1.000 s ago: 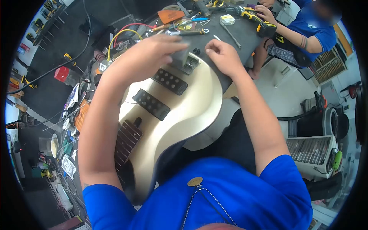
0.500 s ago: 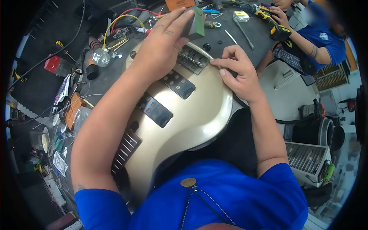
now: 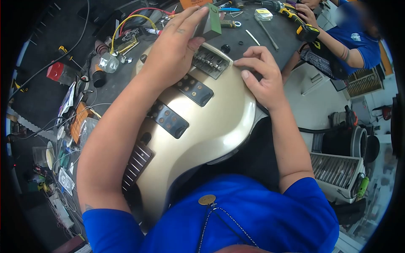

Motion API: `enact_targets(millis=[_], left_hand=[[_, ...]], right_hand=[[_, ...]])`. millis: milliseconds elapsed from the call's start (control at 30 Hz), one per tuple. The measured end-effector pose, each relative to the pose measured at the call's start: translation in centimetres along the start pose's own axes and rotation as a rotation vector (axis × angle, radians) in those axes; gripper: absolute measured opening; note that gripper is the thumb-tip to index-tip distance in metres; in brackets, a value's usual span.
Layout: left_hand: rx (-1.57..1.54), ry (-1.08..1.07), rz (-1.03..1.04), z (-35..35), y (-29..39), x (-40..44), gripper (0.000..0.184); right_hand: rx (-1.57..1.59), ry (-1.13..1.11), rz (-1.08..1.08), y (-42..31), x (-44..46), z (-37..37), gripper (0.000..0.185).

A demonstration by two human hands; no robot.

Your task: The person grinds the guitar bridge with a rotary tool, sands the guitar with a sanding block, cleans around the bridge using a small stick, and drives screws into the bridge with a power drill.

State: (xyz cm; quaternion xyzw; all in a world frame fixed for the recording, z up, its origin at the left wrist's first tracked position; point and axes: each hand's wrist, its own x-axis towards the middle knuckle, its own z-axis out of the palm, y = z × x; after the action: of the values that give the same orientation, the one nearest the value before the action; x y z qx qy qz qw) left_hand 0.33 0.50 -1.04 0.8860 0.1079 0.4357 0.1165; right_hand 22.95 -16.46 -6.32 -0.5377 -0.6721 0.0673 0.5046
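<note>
A cream-gold guitar body [image 3: 202, 130] lies on the dark bench, with two black pickups, the nearer one [image 3: 169, 119] and the farther one [image 3: 195, 90]. My left hand [image 3: 173, 48] grips a green and dark block [image 3: 213, 23] above the body's far edge, close to the metal bridge [image 3: 211, 63]. My right hand [image 3: 263, 78] is at the body's far right edge, its fingers curled and the index fingertip near the bridge corner. Its thumb and index finger are apart, and nothing shows between them. The fretboard end [image 3: 138, 162] is partly covered by my left arm.
Beyond the body are a black knob [image 3: 225, 49], a metal rod [image 3: 268, 36] and a yellow-black power tool [image 3: 307, 32]. A co-worker in a blue shirt [image 3: 356, 44] sits at the upper right. Cables, a clear jar [image 3: 108, 63] and small parts are at the left.
My left hand has moved up from over the bridge with the block, now in clear view. My right hand has come nearer the bridge corner and its fingers have spread. The view has shifted slightly.
</note>
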Motion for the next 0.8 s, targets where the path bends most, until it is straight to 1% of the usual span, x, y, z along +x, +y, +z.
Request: enact_targets(millis=[67, 167, 267, 400, 467, 500, 567, 667, 767, 800], left_hand=[[0.007, 0.006, 0.036, 0.0, -0.3, 0.1, 0.062], [0.005, 0.006, 0.05, 0.1, -0.4, 0.1, 0.061], [0.017, 0.014, 0.047, 0.0, -0.4, 0.2, 0.061], [-0.003, 0.013, 0.036, -0.1, -0.2, 0.1, 0.06], [0.055, -0.105, -0.082, -1.0, 0.5, 0.3, 0.064], [0.084, -0.163, -0.14, -1.4, 0.8, 0.3, 0.066], [0.083, -0.146, -0.113, -1.2, 0.6, 0.3, 0.067], [0.086, -0.147, -0.12, -1.1, 0.5, 0.2, 0.067], [0.086, -0.141, -0.123, -1.2, 0.5, 0.3, 0.066], [0.081, -0.139, -0.121, -1.2, 0.5, 0.2, 0.066]], right_hand=[[0.12, -0.035, -0.013, -0.2, -0.2, 0.3, 0.026], [0.111, -0.124, -0.039, -0.7, 0.2, -0.2, 0.027], [0.019, -0.116, -0.054, 0.4, 0.4, -0.5, 0.029], [-0.009, -0.02, -0.023, 0.6, 0.5, 0.0, 0.031], [-0.031, 0.004, -0.008, 0.2, 0.5, -0.1, 0.032], [0.022, -0.025, -0.022, 0.2, 0.4, 0.1, 0.033], [0.124, -0.085, -0.054, 0.3, 0.1, 0.3, 0.033], [0.126, -0.154, -0.058, -0.2, 0.3, -0.3, 0.034], [0.065, -0.135, 0.011, 0.4, 0.5, -0.5, 0.033], [0.046, -0.094, -0.001, 0.5, 0.5, -0.3, 0.033]])
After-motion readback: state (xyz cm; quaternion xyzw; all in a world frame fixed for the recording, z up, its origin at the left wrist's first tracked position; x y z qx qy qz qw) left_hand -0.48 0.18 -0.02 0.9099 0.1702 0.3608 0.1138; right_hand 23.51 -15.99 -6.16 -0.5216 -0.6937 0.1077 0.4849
